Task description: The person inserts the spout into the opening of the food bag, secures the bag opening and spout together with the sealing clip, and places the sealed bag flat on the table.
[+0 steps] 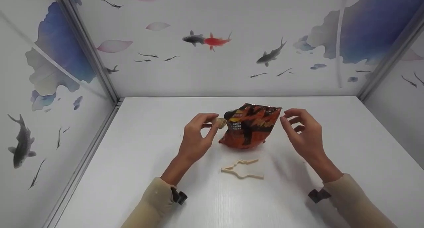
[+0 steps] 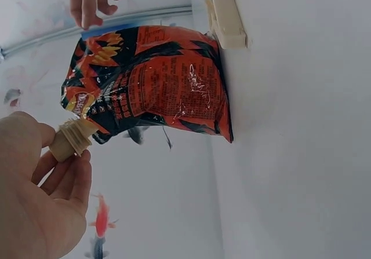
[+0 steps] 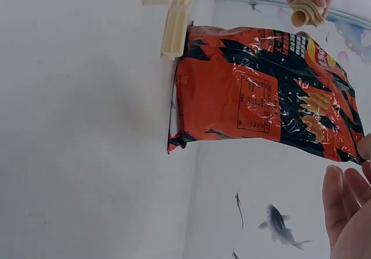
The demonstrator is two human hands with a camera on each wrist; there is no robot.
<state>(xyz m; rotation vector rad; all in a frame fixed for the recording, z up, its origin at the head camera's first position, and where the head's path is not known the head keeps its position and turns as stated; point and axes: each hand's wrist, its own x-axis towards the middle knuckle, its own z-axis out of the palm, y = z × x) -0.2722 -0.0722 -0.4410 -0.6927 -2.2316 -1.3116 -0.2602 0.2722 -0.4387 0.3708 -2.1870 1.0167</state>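
Note:
An orange-and-black snack bag (image 1: 251, 128) stands on the table, its printed back facing the wrist cameras. My left hand (image 1: 198, 132) pinches a small beige ridged cap-like piece (image 2: 72, 138) between thumb and fingers, close to the bag's upper left corner. The right wrist view shows a round end on that piece (image 3: 306, 14); whether it touches the bag I cannot tell. At the opposite upper corner is my right hand (image 1: 306, 132), fingers loosely bent, with thumb and fingertips next to the bag's edge. A beige bag clip (image 1: 240, 176) lies spread in a V in front of the bag.
White tabletop (image 1: 132, 165) extends around the bag and clip. White panels printed with fish and petals (image 1: 215, 72) enclose it at the back and both sides, joined by metal corner posts (image 1: 87, 46).

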